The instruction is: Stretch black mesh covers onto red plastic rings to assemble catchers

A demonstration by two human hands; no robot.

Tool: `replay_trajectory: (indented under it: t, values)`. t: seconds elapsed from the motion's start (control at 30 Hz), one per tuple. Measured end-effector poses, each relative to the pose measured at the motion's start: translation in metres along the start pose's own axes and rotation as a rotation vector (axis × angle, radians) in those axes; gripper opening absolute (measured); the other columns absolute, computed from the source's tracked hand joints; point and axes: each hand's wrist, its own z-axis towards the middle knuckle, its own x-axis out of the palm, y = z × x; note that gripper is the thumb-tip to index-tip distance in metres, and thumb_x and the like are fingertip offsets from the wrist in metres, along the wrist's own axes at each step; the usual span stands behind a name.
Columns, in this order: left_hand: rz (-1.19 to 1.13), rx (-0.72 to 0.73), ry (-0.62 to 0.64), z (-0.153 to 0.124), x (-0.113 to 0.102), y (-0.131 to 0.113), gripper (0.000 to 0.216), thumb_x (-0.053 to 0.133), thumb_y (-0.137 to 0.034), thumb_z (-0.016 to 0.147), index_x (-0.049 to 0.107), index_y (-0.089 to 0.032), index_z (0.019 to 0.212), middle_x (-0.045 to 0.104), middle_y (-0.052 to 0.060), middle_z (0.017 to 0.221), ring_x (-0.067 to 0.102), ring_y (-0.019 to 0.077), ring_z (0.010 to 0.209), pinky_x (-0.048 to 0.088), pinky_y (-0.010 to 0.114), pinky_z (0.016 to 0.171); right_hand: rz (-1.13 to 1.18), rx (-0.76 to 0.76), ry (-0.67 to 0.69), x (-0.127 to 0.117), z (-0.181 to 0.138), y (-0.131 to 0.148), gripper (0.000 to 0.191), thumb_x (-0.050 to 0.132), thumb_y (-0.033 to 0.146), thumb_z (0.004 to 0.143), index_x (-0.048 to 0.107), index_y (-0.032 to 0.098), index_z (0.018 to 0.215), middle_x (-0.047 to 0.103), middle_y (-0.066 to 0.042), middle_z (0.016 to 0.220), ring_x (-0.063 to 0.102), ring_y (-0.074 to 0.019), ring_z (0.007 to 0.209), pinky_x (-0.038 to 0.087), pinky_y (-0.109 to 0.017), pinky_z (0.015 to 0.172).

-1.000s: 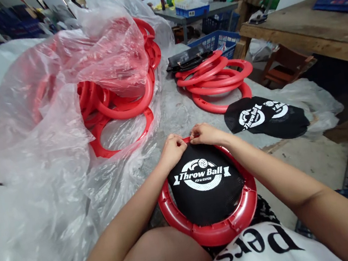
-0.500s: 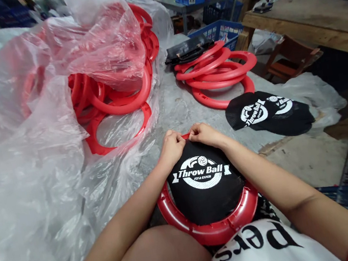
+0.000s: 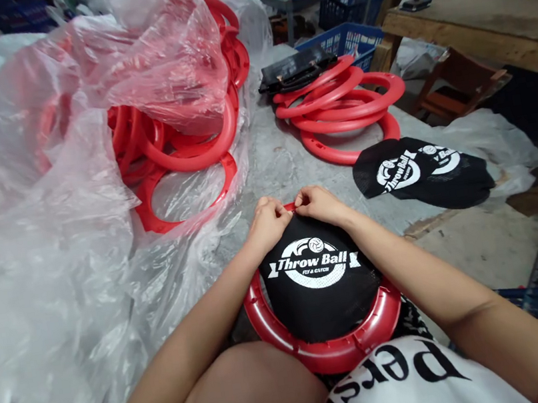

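A red plastic ring (image 3: 330, 357) leans at my lap, its near edge against my shirt. Over its opening lies a black mesh cloth disc (image 3: 324, 314) with a white "Throw Ball" print; gaps show between cloth and ring at the lower left. My left hand (image 3: 269, 219) is closed in a pinch at the ring's far edge, where the cloth's top edge meets it. Close beside it, my right hand (image 3: 321, 205) pinches the same stretch of edge. The fingertips hide exactly how cloth and ring join there.
Left, a large clear plastic bag (image 3: 70, 224) holds several red rings. Behind my hands, more red rings (image 3: 338, 125) are stacked by a black bag (image 3: 297, 69). Black printed discs (image 3: 453, 184) lie on the table's right edge. A blue basket (image 3: 351, 41) stands beyond.
The view has shifted slightly, so the scene sits a little further right. Both hands stay pinched at the ring's far edge, with only small finger movement.
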Motion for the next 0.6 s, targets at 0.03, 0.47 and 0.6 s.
replay_trajectory:
  t: [0.03, 0.47, 0.6]
  values:
    - [-0.011, 0.015, 0.013, -0.002, -0.003, 0.000, 0.015, 0.063, -0.017, 0.082, 0.056, -0.020, 0.069, 0.060, 0.006, 0.109, 0.061, 0.0202, 0.109, 0.046, 0.034, 0.104, 0.006, -0.015, -0.009, 0.001, 0.000, -0.002, 0.009, 0.065, 0.017, 0.074, 0.066, 0.020, 0.082, 0.071, -0.002, 0.087, 0.060, -0.0179, 0.079, 0.044, -0.028, 0.073]
    - [0.021, 0.012, 0.055, -0.019, -0.021, 0.013, 0.019, 0.066, -0.019, 0.077, 0.051, -0.021, 0.066, 0.063, 0.007, 0.117, 0.062, 0.0238, 0.112, 0.047, 0.039, 0.105, 0.052, -0.488, -0.255, 0.012, -0.011, 0.006, 0.020, 0.055, 0.010, 0.079, 0.065, 0.022, 0.090, 0.069, -0.007, 0.113, 0.057, -0.0261, 0.112, 0.043, -0.046, 0.105]
    - [-0.026, -0.012, -0.027, -0.018, -0.016, 0.014, 0.017, 0.062, -0.019, 0.079, 0.053, -0.021, 0.064, 0.066, 0.006, 0.109, 0.063, 0.0237, 0.110, 0.048, 0.041, 0.105, -0.021, -0.440, -0.145, 0.018, -0.006, 0.006, 0.009, 0.063, 0.017, 0.079, 0.068, 0.020, 0.086, 0.067, -0.010, 0.122, 0.055, -0.0295, 0.115, 0.042, -0.050, 0.105]
